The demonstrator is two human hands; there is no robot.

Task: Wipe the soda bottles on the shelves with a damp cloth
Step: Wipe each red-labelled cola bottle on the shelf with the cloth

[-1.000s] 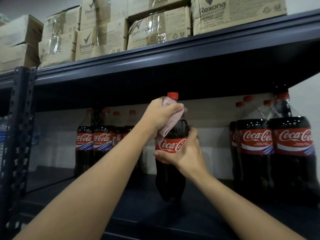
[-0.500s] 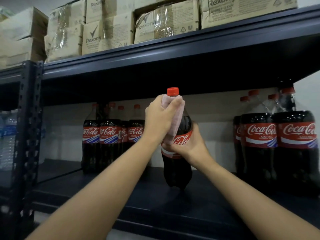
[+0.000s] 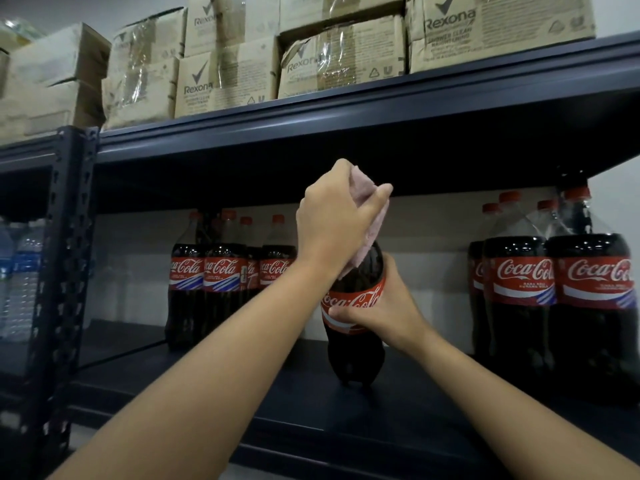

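A large Coca-Cola bottle (image 3: 353, 348) with a red label stands tilted slightly on the dark shelf (image 3: 277, 403), in the middle. My right hand (image 3: 388, 306) grips it around the label. My left hand (image 3: 332, 223) holds a pale pink cloth (image 3: 372, 230) wrapped over the bottle's neck and cap; the cap is hidden under cloth and fingers.
Several smaller Coca-Cola bottles (image 3: 221, 275) stand at the back left, and large ones (image 3: 554, 292) at the right. Rexona cartons (image 3: 339, 53) fill the upper shelf. A perforated upright post (image 3: 65, 254) stands left, with water bottles (image 3: 20, 282) beyond it.
My left hand slid the cloth up from the bottle's shoulder over the cap, which showed red before. The bottle came down onto the shelf, my right hand staying on the label.
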